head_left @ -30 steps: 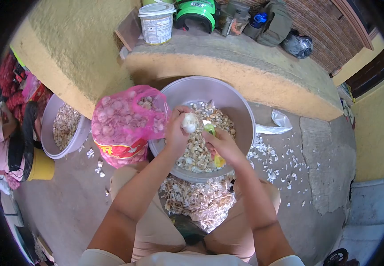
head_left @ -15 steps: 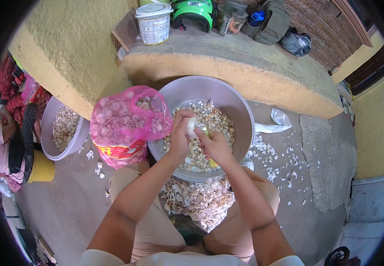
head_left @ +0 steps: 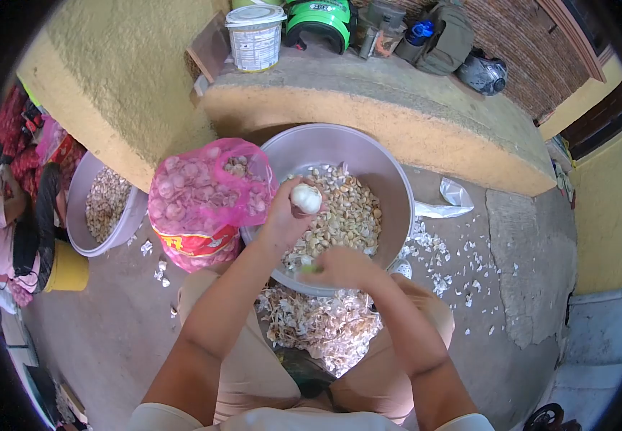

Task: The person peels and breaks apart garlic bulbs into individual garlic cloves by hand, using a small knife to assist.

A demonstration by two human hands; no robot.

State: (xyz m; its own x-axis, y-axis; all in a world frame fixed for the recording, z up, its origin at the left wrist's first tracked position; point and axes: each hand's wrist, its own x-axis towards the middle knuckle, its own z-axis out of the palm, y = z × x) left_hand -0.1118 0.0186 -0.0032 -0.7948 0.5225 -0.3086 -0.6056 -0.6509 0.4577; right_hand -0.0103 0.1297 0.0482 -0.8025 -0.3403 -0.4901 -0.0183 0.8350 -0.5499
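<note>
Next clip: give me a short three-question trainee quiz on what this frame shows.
1. True or false: the left hand holds a white garlic bulb above the grey basin.
2. Multiple choice: the pink mesh bag lies (A) inside the basin, (B) beside the basin on the left hand's side, (C) on the ledge.
3. Fill in: the right hand grips a small tool with a ____ handle.

Key: 1 true; 2 B; 3 green.
</note>
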